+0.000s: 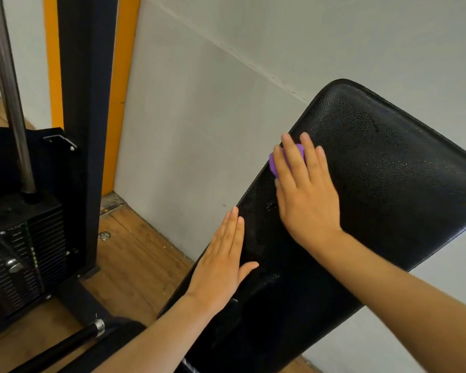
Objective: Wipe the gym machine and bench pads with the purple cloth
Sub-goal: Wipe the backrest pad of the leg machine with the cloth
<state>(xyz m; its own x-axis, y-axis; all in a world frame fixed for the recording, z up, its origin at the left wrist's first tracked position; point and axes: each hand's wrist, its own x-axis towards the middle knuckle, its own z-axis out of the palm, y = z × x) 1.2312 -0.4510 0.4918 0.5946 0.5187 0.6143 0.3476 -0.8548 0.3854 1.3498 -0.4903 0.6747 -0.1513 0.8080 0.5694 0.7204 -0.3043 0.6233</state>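
Note:
A black textured bench pad point(374, 168) slants from lower left up to the right in front of a grey wall. My right hand point(307, 192) lies flat on its left part, fingers straight and spread, pressing the purple cloth point(276, 160) against the pad; only a small purple bulge shows between and beside the fingers. My left hand point(223, 262) rests flat with straight fingers on the pad's left edge, lower down, holding nothing.
To the left stands a gym machine with a black weight stack point(24, 246), a steel guide rod point(8, 90) and a black upright post point(88, 103) beside orange trim. A black bar with a chrome collar point(98, 327) lies low on the wooden floor point(135, 251).

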